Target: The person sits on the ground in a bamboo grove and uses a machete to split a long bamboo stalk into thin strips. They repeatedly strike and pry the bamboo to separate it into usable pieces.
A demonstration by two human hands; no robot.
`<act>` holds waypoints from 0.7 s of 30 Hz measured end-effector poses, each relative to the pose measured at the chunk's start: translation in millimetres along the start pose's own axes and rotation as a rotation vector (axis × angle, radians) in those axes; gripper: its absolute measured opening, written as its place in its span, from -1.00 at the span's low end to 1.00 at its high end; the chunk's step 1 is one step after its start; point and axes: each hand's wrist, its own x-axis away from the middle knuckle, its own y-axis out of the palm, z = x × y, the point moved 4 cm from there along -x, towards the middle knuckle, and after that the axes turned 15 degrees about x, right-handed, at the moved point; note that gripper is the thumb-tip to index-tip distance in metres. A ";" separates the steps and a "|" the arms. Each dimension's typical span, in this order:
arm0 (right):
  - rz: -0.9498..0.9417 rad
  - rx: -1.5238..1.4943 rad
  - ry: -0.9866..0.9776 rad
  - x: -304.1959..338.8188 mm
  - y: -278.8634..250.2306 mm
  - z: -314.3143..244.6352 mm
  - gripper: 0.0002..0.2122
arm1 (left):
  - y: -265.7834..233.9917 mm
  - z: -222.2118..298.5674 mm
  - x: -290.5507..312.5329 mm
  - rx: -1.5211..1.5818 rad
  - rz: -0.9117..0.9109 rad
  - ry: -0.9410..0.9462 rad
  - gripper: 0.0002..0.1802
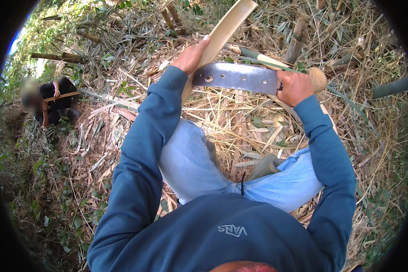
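Note:
My left hand (191, 56) is closed round a long, pale strip of split bamboo (231, 23), which slants up to the right, its lower end running down by my left knee. In my right hand (295, 87) is the wooden handle of a machete, its rounded butt showing beyond my fist. The broad grey machete blade (235, 77), pierced by several holes, points left. Its tip end meets the bamboo strip just below my left hand; whether it bites into the strip I cannot tell.
Pale shavings (231, 122) lie between my legs. Around me are dry leaves and cut bamboo stumps (294, 47). A green bamboo pole (392, 87) lies at the right. Off to the left, a person in dark clothes (61, 97) holds a brown strip.

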 end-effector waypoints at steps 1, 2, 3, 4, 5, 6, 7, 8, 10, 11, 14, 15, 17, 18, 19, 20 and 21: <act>0.008 -0.004 -0.012 -3.3 0.3 4.3 -0.86 | 3.5 3.3 5.0 0.128 -0.062 -0.135 -0.01; 0.005 0.011 0.062 -5.9 1.4 13.3 -0.85 | 7.3 16.1 10.5 0.260 -0.124 -0.266 -0.03; -0.011 0.003 0.083 -2.1 1.5 15.2 -0.85 | 12.5 21.5 14.0 0.392 -0.187 -0.398 -0.05; -0.014 -0.013 0.091 -2.6 -1.6 12.1 -0.85 | 4.8 15.6 12.9 0.383 -0.182 -0.378 -0.12; -0.013 -0.025 0.101 -5.7 -5.3 10.8 -0.84 | -2.9 4.5 4.6 0.305 -0.144 -0.270 -0.16; -0.003 -0.037 0.069 -10.0 -7.8 7.3 -0.84 | -10.2 -12.2 -2.6 0.225 -0.103 -0.168 -0.20; -0.009 -0.045 0.054 -8.4 -5.9 7.5 -0.85 | -7.2 -6.3 -2.0 0.148 -0.084 -0.073 -0.24; -0.015 -0.053 0.038 -7.3 -4.1 8.1 -0.85 | -4.2 -5.4 1.2 0.157 -0.118 -0.102 -0.25; 0.007 -0.002 0.106 -6.2 -0.3 18.9 -0.85 | 2.2 8.2 8.3 0.244 -0.229 -0.251 -0.26; -0.017 -0.013 0.121 -6.1 -2.9 17.7 -0.85 | -0.4 15.0 13.2 0.320 -0.287 -0.369 -0.26; -0.059 -0.042 0.121 -6.5 -10.7 14.7 -0.85 | -2.1 13.9 14.2 0.361 -0.171 -0.293 -0.25; -0.054 -0.049 0.089 -8.8 -13.3 15.4 -0.85 | -1.6 10.8 13.9 0.385 -0.114 -0.263 -0.24; -0.067 -0.068 0.033 -3.8 -11.4 14.6 -0.85 | -1.9 12.9 8.7 0.259 -0.128 -0.128 -0.23; -0.009 -0.008 0.103 -7.0 -2.3 24.7 -0.84 | -4.3 6.6 10.2 0.299 -0.186 -0.265 -0.24; -0.020 -0.010 0.132 -8.5 -1.6 28.3 -0.85 | -3.6 21.8 16.5 0.339 -0.238 -0.386 -0.25; -0.030 -0.013 0.160 -8.7 -2.8 30.6 -0.85 | -3.1 27.2 19.6 0.346 -0.229 -0.392 -0.28; -0.041 -0.015 0.189 -7.7 -3.9 32.2 -0.85 | -1.2 21.0 16.4 0.403 -0.214 -0.347 -0.28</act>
